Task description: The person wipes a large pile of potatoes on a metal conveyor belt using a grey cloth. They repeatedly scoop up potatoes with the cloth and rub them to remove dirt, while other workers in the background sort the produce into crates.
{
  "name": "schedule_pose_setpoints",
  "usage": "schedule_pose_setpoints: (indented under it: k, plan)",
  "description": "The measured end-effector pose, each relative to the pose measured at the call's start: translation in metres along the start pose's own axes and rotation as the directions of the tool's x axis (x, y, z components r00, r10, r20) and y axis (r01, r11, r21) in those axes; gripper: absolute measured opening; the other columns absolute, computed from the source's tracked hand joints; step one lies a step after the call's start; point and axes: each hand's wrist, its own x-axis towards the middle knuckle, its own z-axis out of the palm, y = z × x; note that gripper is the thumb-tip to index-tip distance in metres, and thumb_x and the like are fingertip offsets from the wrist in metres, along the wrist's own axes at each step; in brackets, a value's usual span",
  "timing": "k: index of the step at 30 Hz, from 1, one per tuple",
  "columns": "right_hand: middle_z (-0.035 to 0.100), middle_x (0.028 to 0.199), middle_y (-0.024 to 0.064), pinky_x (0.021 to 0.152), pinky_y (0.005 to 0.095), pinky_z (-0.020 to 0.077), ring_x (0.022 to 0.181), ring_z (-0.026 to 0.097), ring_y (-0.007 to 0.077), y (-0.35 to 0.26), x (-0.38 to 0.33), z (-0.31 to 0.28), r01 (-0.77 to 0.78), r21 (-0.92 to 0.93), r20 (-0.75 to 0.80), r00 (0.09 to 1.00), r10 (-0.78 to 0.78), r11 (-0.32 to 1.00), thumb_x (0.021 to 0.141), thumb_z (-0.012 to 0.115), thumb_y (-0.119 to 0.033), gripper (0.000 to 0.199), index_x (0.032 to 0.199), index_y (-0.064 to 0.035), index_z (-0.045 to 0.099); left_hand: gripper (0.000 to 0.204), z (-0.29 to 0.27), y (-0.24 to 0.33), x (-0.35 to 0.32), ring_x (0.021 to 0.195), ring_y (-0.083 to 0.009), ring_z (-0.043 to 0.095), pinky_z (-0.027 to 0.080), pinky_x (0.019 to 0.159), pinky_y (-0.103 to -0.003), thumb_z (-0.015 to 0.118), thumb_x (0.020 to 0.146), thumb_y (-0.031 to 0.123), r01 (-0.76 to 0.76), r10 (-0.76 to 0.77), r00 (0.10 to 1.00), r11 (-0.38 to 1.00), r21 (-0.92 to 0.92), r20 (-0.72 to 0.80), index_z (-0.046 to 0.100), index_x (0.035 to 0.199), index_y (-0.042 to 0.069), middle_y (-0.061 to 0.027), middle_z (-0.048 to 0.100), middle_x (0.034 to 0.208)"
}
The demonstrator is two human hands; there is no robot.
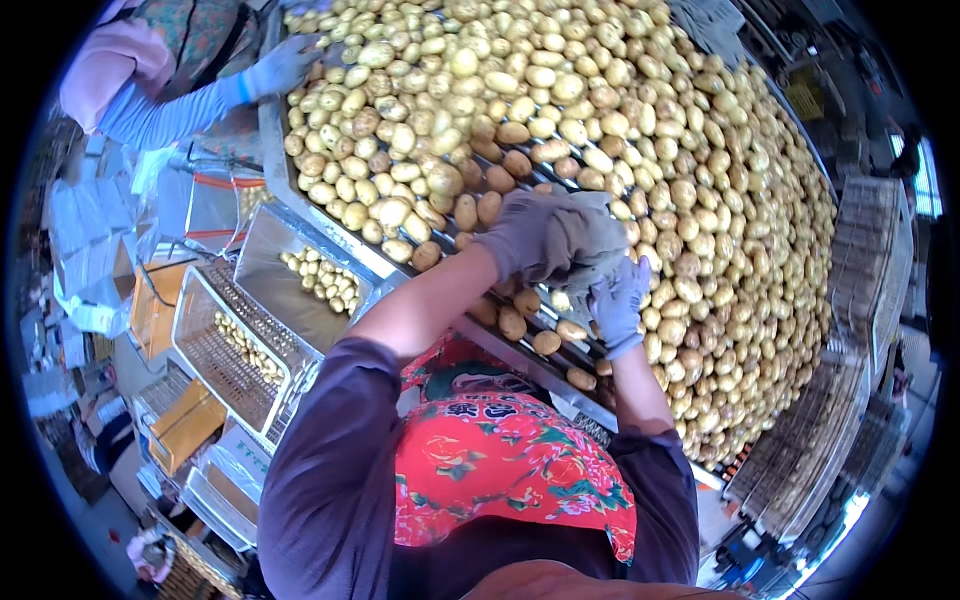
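both gloved hands, left hand (540, 235) and right hand (618, 305), clutch a potato (585, 270), its axis hidden.

I see both arms raised forward, elbows bent, sleeves pushed up to the upper arms. My left hand (545, 235), gloved, curls closed, knuckles up. My right hand (618, 305), gloved, sits just below it, fingers bent upward, touching the left hand's glove.
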Motion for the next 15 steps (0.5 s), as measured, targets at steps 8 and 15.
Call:
schedule_pose_setpoints:
  k: [8, 15]
  plan:
    - [0.047, 0.136, 0.0126, 0.110, 0.0600, 0.0209, 0.134, 0.038, 0.0321, -0.156, 0.109, 0.006, 0.350, 0.029, 0.303, 0.890, -0.341, 0.936, 0.068, 0.074, -0.044, 0.081, 0.138, -0.0123, 0.047, 0.065, -0.085, -0.159, -0.090, 0.141, -0.0276, 0.034, 0.016, 0.114, -0.054, 0.058, 0.087, 0.024, 0.566, -0.439, 0.816, 0.741, 0.361, -0.376, 0.037, 0.148, 0.018, -0.0106, 0.038, 0.149]
    - [0.050, 0.139, 0.0074, 0.114, 0.0624, 0.0164, 0.132, 0.043, 0.0263, -0.173, 0.138, 0.071, 0.301, 0.004, 0.069, 0.951, -0.301, 0.954, 0.075, 0.068, -0.049, 0.076, 0.140, -0.0150, 0.049, 0.064, -0.083, -0.255, 0.058, 0.148, -0.0316, 0.020, 0.004, 0.118, -0.057, 0.045, 0.095, 0.034, 0.507, -0.422, 0.862, 0.687, 0.522, -0.282, 0.025, 0.154, 0.018, -0.0144, 0.023, 0.160]
